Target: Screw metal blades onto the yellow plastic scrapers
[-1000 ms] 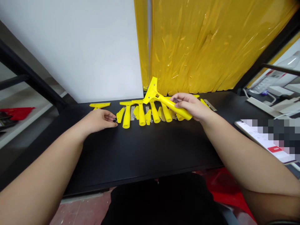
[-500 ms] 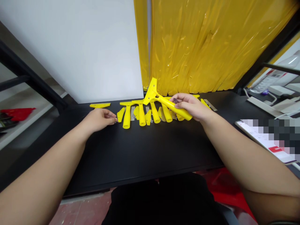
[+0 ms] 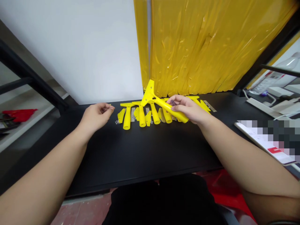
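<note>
My right hand (image 3: 188, 109) grips a yellow scraper handle (image 3: 161, 104) by its shaft, the wide head tilted up to the left. A small dark item (image 3: 173, 102) shows between the fingers of that hand; its kind is unclear. Thumb and fingertips of my left hand (image 3: 97, 117) are pinched together above the black table, left of the parts. Whatever they hold, if anything, is too small to make out. Near it lie small screws (image 3: 117, 122), a yellow cover plate (image 3: 121, 116) and a row of further scraper handles (image 3: 127, 118) with metal blades (image 3: 133, 114) between them.
Behind the black table (image 3: 145, 153) stand a white panel (image 3: 93, 56) and yellow plastic sheeting (image 3: 199, 47). At the right edge is a tablet-like device (image 3: 269, 143), with a plastic bottle (image 3: 276, 75) beyond. Black frame bars (image 3: 42, 90) rise at the left.
My left hand has lifted away from the screws, up and slightly left, its fingertips now pinched. The held scraper handle has shifted a little left.
</note>
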`<state>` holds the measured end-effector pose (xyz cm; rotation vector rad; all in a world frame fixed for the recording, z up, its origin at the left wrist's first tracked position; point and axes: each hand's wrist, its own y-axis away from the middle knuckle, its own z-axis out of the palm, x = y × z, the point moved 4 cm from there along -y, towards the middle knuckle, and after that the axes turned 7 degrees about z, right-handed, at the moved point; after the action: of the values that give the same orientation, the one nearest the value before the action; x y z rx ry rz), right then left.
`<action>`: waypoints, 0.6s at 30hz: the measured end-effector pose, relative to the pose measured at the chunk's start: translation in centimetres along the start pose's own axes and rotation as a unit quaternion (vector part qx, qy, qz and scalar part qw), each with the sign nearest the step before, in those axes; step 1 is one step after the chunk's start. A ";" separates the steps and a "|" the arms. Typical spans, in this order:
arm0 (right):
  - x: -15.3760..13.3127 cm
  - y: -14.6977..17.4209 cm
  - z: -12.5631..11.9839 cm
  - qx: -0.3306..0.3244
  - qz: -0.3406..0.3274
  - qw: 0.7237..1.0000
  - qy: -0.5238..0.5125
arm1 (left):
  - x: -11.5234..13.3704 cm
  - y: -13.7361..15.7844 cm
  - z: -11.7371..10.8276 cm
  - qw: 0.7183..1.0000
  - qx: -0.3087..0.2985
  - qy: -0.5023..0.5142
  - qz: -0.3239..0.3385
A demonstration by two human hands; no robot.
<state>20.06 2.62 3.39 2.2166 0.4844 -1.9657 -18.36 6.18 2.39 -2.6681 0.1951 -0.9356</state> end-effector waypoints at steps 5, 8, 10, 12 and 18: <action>-0.7 0.7 3.1 -0.034 -0.067 0.997 -0.001 | 6.5 3.3 1.4 0.976 -0.065 0.195 0.066; -1.1 1.5 5.5 -0.049 -0.121 0.991 0.038 | 9.9 5.9 3.6 0.919 -0.210 0.319 0.095; -1.4 2.2 6.9 -0.042 -0.164 0.981 0.094 | 11.1 7.0 4.7 0.887 -0.254 0.370 0.108; -1.6 2.6 8.0 -0.036 -0.189 0.971 0.139 | 11.5 7.4 5.4 0.875 -0.260 0.393 0.108; -1.3 2.9 8.2 -0.061 -0.190 0.968 0.155 | 9.9 6.4 5.5 0.881 -0.180 0.436 0.035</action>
<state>13.21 -2.82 3.29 2.5055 1.1148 -1.6771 -7.41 -0.73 2.00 -2.2828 0.7088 -2.1926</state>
